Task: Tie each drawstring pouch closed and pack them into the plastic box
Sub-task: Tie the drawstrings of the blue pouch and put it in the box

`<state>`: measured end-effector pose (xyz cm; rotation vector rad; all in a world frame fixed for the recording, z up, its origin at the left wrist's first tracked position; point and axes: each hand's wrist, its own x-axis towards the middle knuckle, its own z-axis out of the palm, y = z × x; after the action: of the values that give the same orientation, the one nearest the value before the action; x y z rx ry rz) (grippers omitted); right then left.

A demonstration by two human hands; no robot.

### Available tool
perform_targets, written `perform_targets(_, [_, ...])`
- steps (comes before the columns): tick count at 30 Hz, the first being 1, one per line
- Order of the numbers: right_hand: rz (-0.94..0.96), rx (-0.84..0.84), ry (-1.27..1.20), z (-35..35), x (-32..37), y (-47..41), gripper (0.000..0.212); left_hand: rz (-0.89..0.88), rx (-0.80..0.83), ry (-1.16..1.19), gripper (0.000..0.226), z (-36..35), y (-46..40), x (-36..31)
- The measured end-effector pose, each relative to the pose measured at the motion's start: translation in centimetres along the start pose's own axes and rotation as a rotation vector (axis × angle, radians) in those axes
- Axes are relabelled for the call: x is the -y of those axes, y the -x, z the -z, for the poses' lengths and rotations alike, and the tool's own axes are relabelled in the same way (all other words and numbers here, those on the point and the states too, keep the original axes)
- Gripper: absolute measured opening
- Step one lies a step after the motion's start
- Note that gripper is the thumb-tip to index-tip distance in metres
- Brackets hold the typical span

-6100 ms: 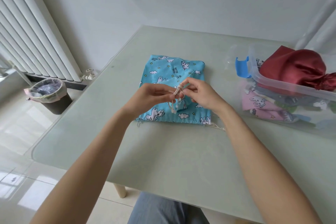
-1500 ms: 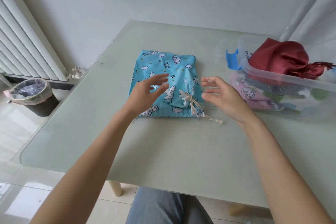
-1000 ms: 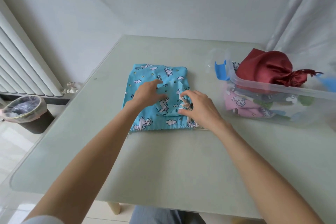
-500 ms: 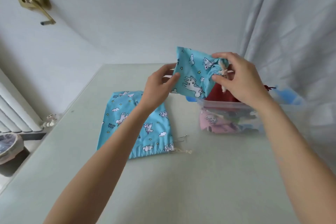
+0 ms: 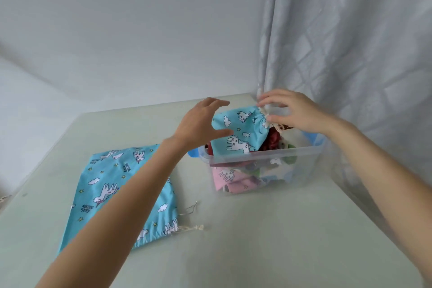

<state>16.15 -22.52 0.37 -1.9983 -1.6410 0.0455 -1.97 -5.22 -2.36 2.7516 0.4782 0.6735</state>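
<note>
Left hand (image 5: 201, 124): fingers spread and nearly straight, gripping nothing; thumb pointing toward the tied pouch (image 5: 240, 131), its tip lying at or just beside the blue cloth; real contact cannot be told from this view; the palm is sitting just left of the pouch's closed bottom end.

Right hand (image 5: 294, 112): fingers relaxed and fanned, hovering over the gathered neck of the same pouch; fingertips (image 5: 264, 101) are sitting right at the bunched cloth, where the knotted cream cord (image 5: 278, 126) is hanging down; nothing is being pinched as far as the view shows; the hand reads as open.

The tied pouch is lying between the two hands, tilted, neck up toward the right hand and lower end dipping into the plastic box (image 5: 264, 168); it is resting on top of what is already packed there; a dark red pouch (image 5: 271, 141) is showing just under its neck; a pink pouch (image 5: 226, 176) is pressing against the clear front wall lower down; other cloth deeper in is too jumbled to name. A blue latch (image 5: 192, 152) is sticking out at the box's left end; another blue piece is showing at the right end, partly hidden behind the right forearm.

A second blue pouch (image 5: 109, 189) is lying flat on the table (image 5: 268, 241), left of the box and apart from it, under the left forearm; its cords (image 5: 190, 229) are trailing loose at its near right corner, not tied.

A grey curtain (image 5: 350, 42) is hanging behind the box; a plain wall (image 5: 128, 30) is filling the rest.
</note>
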Motion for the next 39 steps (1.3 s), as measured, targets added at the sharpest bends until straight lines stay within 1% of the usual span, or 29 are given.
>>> perform_targets(1, [0.035, 0.006, 0.033, -0.3, 0.0, -0.3, 0.031, 0.004, 0.081, -0.024, 0.075, -0.1, -0.7, -0.1])
perform_targets(3, [0.068, 0.068, 0.14, -1.2, -0.1, -0.9, 0.026, 0.029, 0.21, -0.081, 0.083, -0.6, -2.0, -0.4])
perform_targets(5, [0.069, 0.165, 0.293, -2.0, -0.7, -1.4, 0.029, 0.042, 0.297, -0.107, 0.089, -1.5, -2.9, -0.4])
perform_targets(7, [0.014, 0.271, 0.404, -2.7, -1.7, -1.9, 0.037, 0.048, 0.354, -0.096, 0.091, -2.5, -3.4, -0.3])
perform_targets(10, [-0.071, 0.362, 0.415, -3.3, -2.7, -2.3, 0.045, 0.01, 0.412, -0.097, 0.088, -3.9, -3.8, -0.6])
perform_targets(13, [-0.114, 0.382, 0.343, -3.5, -3.1, -2.2, 0.05, -0.037, 0.435, -0.134, 0.085, -4.8, -3.9, -0.9])
perform_targets(15, [-0.134, 0.346, 0.243, -3.2, -3.3, -1.9, 0.05, -0.042, 0.405, -0.118, 0.081, -4.6, -3.9, -0.8])
perform_targets(17, [-0.126, 0.256, 0.152, -2.8, -3.2, -1.4, 0.046, -0.046, 0.357, -0.112, 0.074, -4.0, -3.5, -0.9])
perform_targets(21, [-0.077, 0.055, 0.089, -2.0, -1.2, -0.4, 0.028, -0.058, 0.171, -0.054, 0.046, -2.4, -1.4, -0.9])
perform_targets(25, [0.093, -0.177, 0.03, -2.3, 3.6, 0.9, 0.02, -0.043, -0.124, -0.027, 0.025, -0.2, 2.7, -0.8])
perform_targets(27, [0.193, -0.235, -0.031, -3.9, 6.8, 1.8, 0.018, -0.012, -0.246, 0.017, 0.022, 1.0, 5.7, 0.0])
perform_targets(28, [0.242, -0.23, -0.062, -5.2, 8.5, 2.3, 0.017, 0.022, -0.275, 0.037, 0.025, 1.6, 7.5, 0.7])
perform_targets(30, [0.281, -0.155, -0.099, -8.4, 11.0, 3.2, 0.017, 0.106, -0.267, 0.063, 0.033, 2.4, 10.8, 2.4])
perform_targets(32, [0.25, -0.021, -0.106, -11.9, 12.3, 3.7, 0.016, 0.191, -0.218, 0.086, 0.034, 2.5, 13.9, 4.2])
perform_targets(35, [0.167, 0.162, -0.039, -16.9, 13.2, 4.5, 0.016, 0.303, -0.077, 0.086, 0.023, 2.0, 18.7, 6.9])
perform_targets(37, [0.087, 0.234, 0.035, -19.0, 13.2, 5.1, 0.022, 0.346, 0.051, 0.053, 0.028, 1.5, 21.2, 8.0])
perform_targets(39, [0.021, 0.298, 0.115, -20.6, 13.3, 5.6, 0.034, 0.369, 0.136, 0.016, 0.037, 1.1, 23.5, 8.7])
